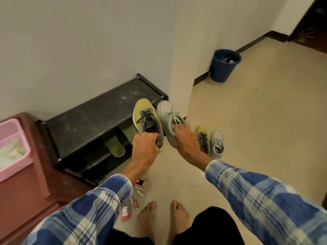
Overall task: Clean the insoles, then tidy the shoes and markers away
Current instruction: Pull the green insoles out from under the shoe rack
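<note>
The left hand [144, 147] fingers curl round the heel of a yellow mesh sneaker [142, 110]; the right hand [185, 138] fingers pinch the tongue of a pale grey lace-up sneaker [167, 115], both held beside a black shoe rack [88, 119]

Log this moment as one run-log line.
phase: tidying shoes | left hand: holds yellow shoe | right hand: holds grey shoe | other two shoes: on floor | markers: on floor

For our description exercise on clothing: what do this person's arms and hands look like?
The left blue-and-white plaid cloth sleeve and its matching right sleeve are long, ending in cuffs short of the wrists. The left hand and right hand are bare: no gloves, watch or rings show.
</note>
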